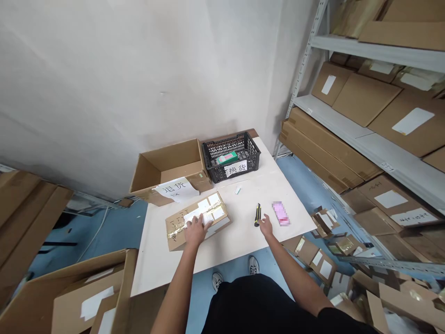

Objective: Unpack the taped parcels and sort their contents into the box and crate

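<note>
A taped cardboard carton with white labels and handwritten marks lies at a slant on the white table. My left hand rests on its top with the fingers spread. To the right is a black and yellow utility knife, flat on the tabletop. Beside the knife's lower end is my right hand, thumb and fingers apart; whether the thumb touches the knife is hard to tell. Further right lies a pink, pixelated object.
Behind the carton stand an open cardboard box with a paper sign and a black plastic basket holding a green box. A small white-green piece lies on the table. Shelves of cartons line the right.
</note>
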Action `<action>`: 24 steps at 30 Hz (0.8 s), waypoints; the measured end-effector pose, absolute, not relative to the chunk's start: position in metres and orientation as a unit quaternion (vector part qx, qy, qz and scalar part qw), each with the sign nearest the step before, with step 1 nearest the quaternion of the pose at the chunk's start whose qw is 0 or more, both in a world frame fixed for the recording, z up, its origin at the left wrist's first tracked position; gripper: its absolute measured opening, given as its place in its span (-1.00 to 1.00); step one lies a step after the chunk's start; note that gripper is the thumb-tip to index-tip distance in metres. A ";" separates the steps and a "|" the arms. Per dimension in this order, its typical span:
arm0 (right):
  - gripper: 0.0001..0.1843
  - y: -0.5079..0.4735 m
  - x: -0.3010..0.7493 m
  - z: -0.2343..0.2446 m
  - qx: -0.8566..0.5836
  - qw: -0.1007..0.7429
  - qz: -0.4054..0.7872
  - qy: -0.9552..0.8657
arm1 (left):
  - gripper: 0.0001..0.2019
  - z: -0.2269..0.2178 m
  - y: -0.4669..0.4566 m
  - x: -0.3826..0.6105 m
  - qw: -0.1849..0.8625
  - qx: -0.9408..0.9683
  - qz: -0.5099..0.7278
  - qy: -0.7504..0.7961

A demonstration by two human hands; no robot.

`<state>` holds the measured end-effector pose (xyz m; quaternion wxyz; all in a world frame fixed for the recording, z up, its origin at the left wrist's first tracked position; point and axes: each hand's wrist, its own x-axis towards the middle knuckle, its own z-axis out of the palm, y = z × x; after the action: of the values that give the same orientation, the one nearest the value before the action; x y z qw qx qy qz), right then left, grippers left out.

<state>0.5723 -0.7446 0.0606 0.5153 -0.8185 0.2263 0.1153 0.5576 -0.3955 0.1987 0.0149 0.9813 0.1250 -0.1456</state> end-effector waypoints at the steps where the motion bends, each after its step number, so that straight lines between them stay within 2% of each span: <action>1: -0.28 -0.726 0.571 0.066 -0.817 0.521 0.122 0.215 | -0.34 0.201 -0.383 0.562 0.026 0.982 -0.143 0.117; 4: -0.20 -0.655 0.569 0.090 -0.818 0.559 0.089 0.101 | -0.40 0.208 -0.328 0.574 0.050 0.986 -0.130 0.096; 7: -0.05 -0.582 0.572 0.118 -0.839 0.542 0.028 0.035 | -0.18 0.211 -0.268 0.577 0.050 0.983 -0.143 0.101; 9: 0.05 -0.544 0.578 0.131 -0.858 0.509 0.027 0.063 | 0.02 0.208 -0.241 0.573 0.059 0.976 -0.173 0.123; 12: 0.06 -0.511 0.585 0.135 -0.884 0.448 0.050 0.122 | 0.18 0.198 -0.230 0.565 0.080 0.966 -0.204 0.135; 15: -0.01 -0.502 0.594 0.127 -0.905 0.407 0.042 0.120 | 0.16 0.192 -0.239 0.565 0.073 0.971 -0.197 0.111; 20: -0.01 -0.513 0.625 0.115 -0.915 0.394 0.026 0.081 | 0.01 0.197 -0.251 0.574 0.075 0.973 -0.203 0.081; 24: 0.12 -0.529 0.657 0.118 -0.924 0.382 0.019 0.028 | -0.15 0.200 -0.264 0.565 0.070 0.983 -0.158 0.065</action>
<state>0.6566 -0.5292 0.1184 0.3815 -0.9237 0.0285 0.0191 0.5651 -0.2636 0.2001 0.0697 0.9827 0.0653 -0.1584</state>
